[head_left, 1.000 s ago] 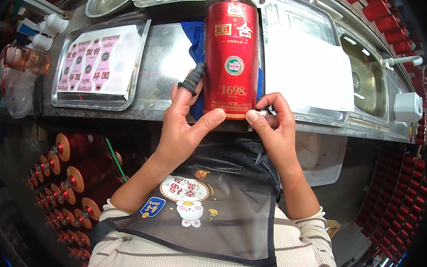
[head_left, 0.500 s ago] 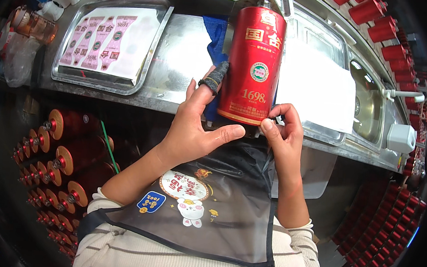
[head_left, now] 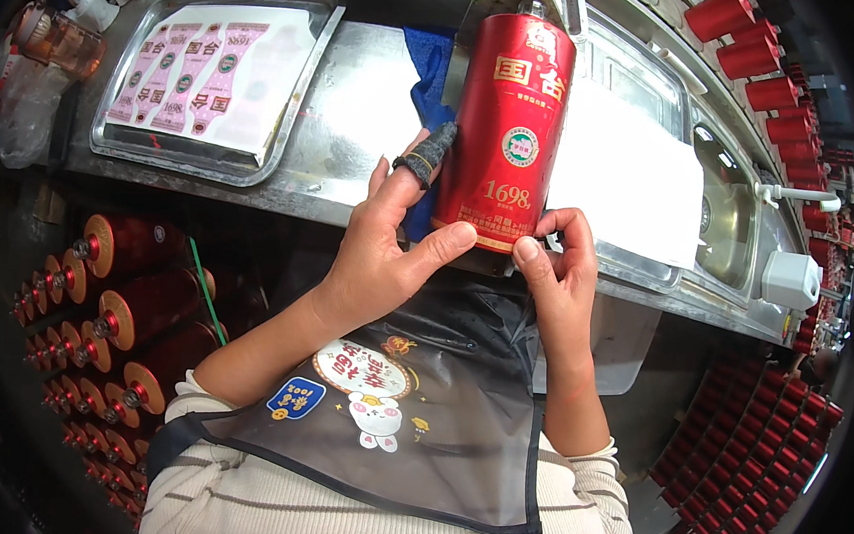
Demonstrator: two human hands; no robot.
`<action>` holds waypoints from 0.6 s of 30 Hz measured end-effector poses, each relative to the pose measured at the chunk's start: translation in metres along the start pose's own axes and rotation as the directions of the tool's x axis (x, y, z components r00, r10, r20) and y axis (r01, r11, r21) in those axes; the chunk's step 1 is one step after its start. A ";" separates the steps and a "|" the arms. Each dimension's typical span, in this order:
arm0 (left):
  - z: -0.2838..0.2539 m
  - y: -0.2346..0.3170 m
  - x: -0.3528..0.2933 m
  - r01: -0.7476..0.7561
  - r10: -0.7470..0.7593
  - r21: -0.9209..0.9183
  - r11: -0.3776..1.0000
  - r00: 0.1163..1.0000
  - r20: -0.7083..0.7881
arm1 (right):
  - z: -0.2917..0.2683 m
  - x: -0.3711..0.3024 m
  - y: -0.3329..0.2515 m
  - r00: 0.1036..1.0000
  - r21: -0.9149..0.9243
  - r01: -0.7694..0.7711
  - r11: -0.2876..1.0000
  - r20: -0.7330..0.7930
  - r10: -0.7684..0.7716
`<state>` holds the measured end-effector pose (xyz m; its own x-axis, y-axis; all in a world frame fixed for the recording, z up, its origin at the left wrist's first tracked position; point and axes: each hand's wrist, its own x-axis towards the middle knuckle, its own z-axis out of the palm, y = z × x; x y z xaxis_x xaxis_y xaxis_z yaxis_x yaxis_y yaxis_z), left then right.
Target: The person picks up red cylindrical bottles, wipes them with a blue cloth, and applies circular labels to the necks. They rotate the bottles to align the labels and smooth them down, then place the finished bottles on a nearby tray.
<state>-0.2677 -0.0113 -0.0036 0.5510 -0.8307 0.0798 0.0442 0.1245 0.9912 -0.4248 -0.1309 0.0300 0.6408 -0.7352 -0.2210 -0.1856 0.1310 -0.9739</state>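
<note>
A red bottle (head_left: 509, 123) with gold lettering and a small round green-and-white label lies at the steel counter's near edge, its neck pointing away from me. My left hand (head_left: 380, 248) grips its left side. The index finger, in a dark fabric finger cover (head_left: 431, 152), runs along the bottle, and the thumb presses near its gold-rimmed base. At the base's right corner, my right hand (head_left: 563, 303) holds on with thumb and bent index finger; its other fingers are partly hidden. Beneath the bottle's left side shows a blue cloth (head_left: 427, 71).
On the left, a steel tray (head_left: 281, 145) carries sheets of pink-and-white labels (head_left: 186, 77). White paper (head_left: 633, 193) covers a tray on the right, beside a sink (head_left: 736, 231) and a white jug (head_left: 790, 281). Red bottles (head_left: 143, 305) are stacked below at left, and more stand at right.
My left thumb has come in from below and now rests on the bottle's base. The right hand keeps its hold there. The whole view has shifted slightly.
</note>
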 end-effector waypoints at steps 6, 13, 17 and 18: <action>-0.002 0.002 0.000 0.019 -0.019 0.035 0.999 1.000 0.014 | -0.001 0.001 -0.004 1.000 -0.017 -0.009 1.000 0.016 0.009; -0.007 0.012 -0.002 -0.037 0.020 0.186 0.982 0.996 0.089 | -0.007 0.000 -0.013 0.997 -0.082 -0.057 0.995 0.044 0.060; -0.004 0.016 -0.005 -0.152 0.141 0.284 0.947 0.988 0.059 | -0.009 0.000 -0.012 0.997 -0.078 -0.042 0.996 0.060 0.046; -0.001 0.014 -0.004 -0.133 0.130 0.263 0.956 0.991 0.027 | -0.009 -0.001 -0.012 0.997 -0.079 -0.037 0.996 0.062 0.042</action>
<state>-0.2689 -0.0057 0.0095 0.5293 -0.8217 0.2110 -0.2504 0.0864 0.9643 -0.4294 -0.1379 0.0422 0.6778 -0.6862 -0.2642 -0.2670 0.1051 -0.9580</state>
